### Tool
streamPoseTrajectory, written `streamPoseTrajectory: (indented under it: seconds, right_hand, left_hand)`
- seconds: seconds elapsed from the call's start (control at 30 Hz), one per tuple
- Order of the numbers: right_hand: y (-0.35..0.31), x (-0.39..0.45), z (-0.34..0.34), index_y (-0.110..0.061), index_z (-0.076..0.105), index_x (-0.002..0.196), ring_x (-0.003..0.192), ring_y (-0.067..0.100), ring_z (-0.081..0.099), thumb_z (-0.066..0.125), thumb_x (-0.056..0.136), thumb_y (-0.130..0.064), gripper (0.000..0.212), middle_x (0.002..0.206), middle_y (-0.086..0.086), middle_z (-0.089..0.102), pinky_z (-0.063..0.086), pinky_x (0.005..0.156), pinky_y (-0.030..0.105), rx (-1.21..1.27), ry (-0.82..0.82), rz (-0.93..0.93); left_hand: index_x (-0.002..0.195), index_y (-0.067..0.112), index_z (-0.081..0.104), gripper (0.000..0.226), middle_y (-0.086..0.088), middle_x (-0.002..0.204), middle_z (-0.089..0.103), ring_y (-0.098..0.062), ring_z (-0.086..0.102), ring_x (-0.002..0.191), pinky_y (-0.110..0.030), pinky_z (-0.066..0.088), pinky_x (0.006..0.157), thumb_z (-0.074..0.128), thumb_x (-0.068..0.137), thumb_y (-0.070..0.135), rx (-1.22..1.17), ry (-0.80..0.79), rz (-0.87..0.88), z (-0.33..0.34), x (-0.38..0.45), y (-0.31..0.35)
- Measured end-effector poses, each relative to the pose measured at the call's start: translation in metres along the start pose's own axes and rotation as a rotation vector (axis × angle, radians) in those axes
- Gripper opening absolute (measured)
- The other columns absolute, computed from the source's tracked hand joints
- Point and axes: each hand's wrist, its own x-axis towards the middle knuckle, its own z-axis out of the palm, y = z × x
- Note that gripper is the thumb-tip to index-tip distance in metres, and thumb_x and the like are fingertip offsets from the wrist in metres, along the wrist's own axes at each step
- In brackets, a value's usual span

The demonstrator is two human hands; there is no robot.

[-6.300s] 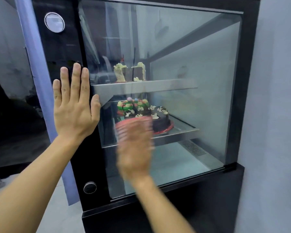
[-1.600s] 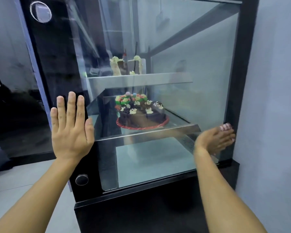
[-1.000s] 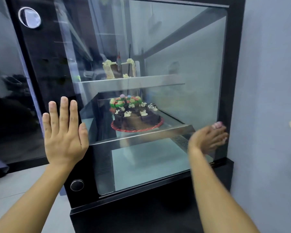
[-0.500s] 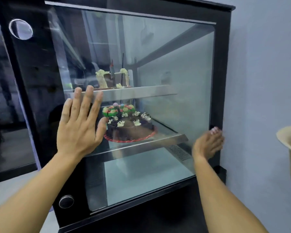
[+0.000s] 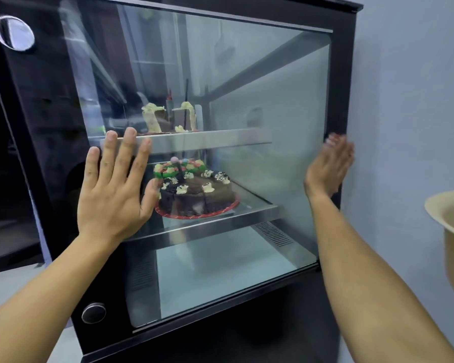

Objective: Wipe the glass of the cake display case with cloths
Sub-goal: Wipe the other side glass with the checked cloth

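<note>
Head view, left hand [image 5: 113, 189] flat on display case glass [image 5: 260, 100], fingers straight and spread, right hand [image 5: 328, 166] at right frame, blurred, fingers extended over pink cloth [image 5: 334, 138], chocolate cake [image 5: 197, 191] on middle shelf.

Upper shelf [image 5: 205, 140]: cake slices [image 5: 168, 119]; lower shelf [image 5: 247, 213]: choc cake [image 5: 197, 192].

Your left hand [image 5: 116, 189] now lies flat on the glass [image 5: 260, 106] in front of the chocolate cake [image 5: 197, 192], having slid right off the black frame [image 5: 45, 127]. Your right hand [image 5: 329, 166] has climbed the glass's right edge from near the bottom corner to mid-height, a pink cloth [image 5: 333, 138] peeking past its fingers. A tan bowl [image 5: 451, 231] has come into view at the right.
</note>
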Motion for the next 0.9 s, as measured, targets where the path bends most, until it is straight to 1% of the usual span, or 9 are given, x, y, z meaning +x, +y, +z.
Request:
streamPoseTrajectory:
  seconds: [0.17, 0.27, 0.33, 0.5, 0.57, 0.67, 0.77, 0.83, 0.9]
  right_hand:
    - [0.087, -0.083, -0.002, -0.017, 0.008, 0.165, 0.160, 0.027, -0.001, 0.010, 0.108, -0.047, 0.065, 0.173, 0.005, 0.002, -0.006, 0.128, 0.043, 0.053, 0.036, 0.537]
    - [0.068, -0.085, 0.003, -0.017, 0.002, 0.165, 0.159, 0.031, -0.005, 0.009, 0.108, -0.047, 0.065, 0.173, 0.008, -0.003, 0.000, 0.128, 0.050, 0.120, 0.103, 0.773]
    - [0.025, -0.068, 0.007, -0.017, 0.000, 0.165, 0.159, 0.029, -0.006, 0.009, 0.108, -0.047, 0.065, 0.173, 0.009, -0.005, 0.001, 0.129, 0.051, 0.113, 0.110, 0.650]
    - [-0.020, -0.061, 0.024, -0.021, 0.005, 0.164, 0.155, 0.010, -0.010, 0.020, 0.112, -0.040, 0.057, 0.173, 0.003, 0.000, -0.004, 0.126, 0.034, -0.019, 0.026, -0.146]
    - [0.025, -0.077, 0.021, -0.019, 0.005, 0.165, 0.156, 0.012, -0.010, 0.019, 0.113, -0.038, 0.057, 0.173, 0.005, -0.001, -0.010, 0.124, 0.028, -0.044, 0.033, -0.059]
    - [0.099, -0.109, 0.004, -0.009, 0.001, 0.164, 0.159, 0.026, -0.008, 0.012, 0.112, -0.037, 0.060, 0.172, 0.015, -0.006, -0.014, 0.125, 0.032, -0.057, 0.022, 0.348]
    - [0.079, -0.154, 0.015, -0.003, 0.004, 0.163, 0.159, 0.029, -0.006, 0.001, 0.104, -0.047, 0.074, 0.171, 0.019, -0.005, -0.009, 0.128, 0.034, 0.021, 0.027, 0.475]
    - [0.025, -0.207, 0.039, 0.004, 0.009, 0.161, 0.159, 0.037, 0.000, 0.004, 0.105, -0.047, 0.076, 0.169, 0.026, 0.000, -0.002, 0.129, 0.043, 0.042, -0.004, 0.216]
    - [-0.023, -0.287, 0.065, 0.001, 0.006, 0.162, 0.159, 0.036, 0.000, 0.014, 0.110, -0.043, 0.069, 0.170, 0.024, 0.001, 0.000, 0.130, 0.046, -0.055, -0.200, -0.405]
  left_hand:
    - [0.167, 0.019, 0.008, 0.068, -0.009, 0.174, 0.004, -0.033, 0.002, 0.160, -0.053, 0.005, 0.130, 0.024, 0.108, 0.048, -0.002, 0.006, 0.002, 0.000, 0.000, 0.000]
    - [0.167, 0.019, 0.008, 0.068, -0.009, 0.174, 0.004, -0.034, 0.002, 0.160, -0.053, 0.004, 0.130, 0.025, 0.108, 0.048, -0.008, 0.012, 0.004, 0.000, -0.001, 0.000]
    - [0.167, 0.019, 0.008, 0.068, -0.009, 0.174, 0.004, -0.034, 0.002, 0.160, -0.052, 0.002, 0.130, 0.026, 0.108, 0.047, -0.006, 0.012, -0.001, 0.001, -0.001, -0.001]
    - [0.167, 0.020, 0.007, 0.067, -0.009, 0.174, 0.004, -0.033, 0.001, 0.160, -0.051, 0.001, 0.130, 0.025, 0.108, 0.047, -0.021, 0.014, 0.003, 0.001, -0.002, -0.001]
    - [0.167, 0.020, 0.006, 0.067, -0.009, 0.174, 0.003, -0.034, 0.001, 0.160, -0.051, 0.000, 0.130, 0.025, 0.108, 0.046, -0.020, 0.019, 0.005, 0.002, -0.002, -0.001]
    - [0.167, 0.020, 0.005, 0.067, -0.010, 0.174, 0.004, -0.035, 0.002, 0.160, -0.050, -0.001, 0.130, 0.026, 0.108, 0.045, -0.012, 0.013, 0.003, 0.001, -0.002, -0.001]
    - [0.167, 0.020, 0.004, 0.068, -0.010, 0.174, 0.004, -0.036, 0.003, 0.160, -0.050, -0.002, 0.130, 0.026, 0.108, 0.045, -0.011, 0.002, 0.006, 0.000, -0.001, -0.001]
    - [0.167, 0.020, 0.004, 0.067, -0.010, 0.174, 0.004, -0.036, 0.003, 0.160, -0.050, -0.002, 0.130, 0.026, 0.109, 0.046, -0.010, -0.001, 0.009, 0.001, -0.002, -0.001]
    - [0.167, 0.019, 0.005, 0.066, -0.010, 0.174, 0.006, -0.036, 0.004, 0.160, -0.050, -0.001, 0.130, 0.026, 0.110, 0.047, -0.007, 0.013, 0.014, 0.001, -0.002, -0.001]
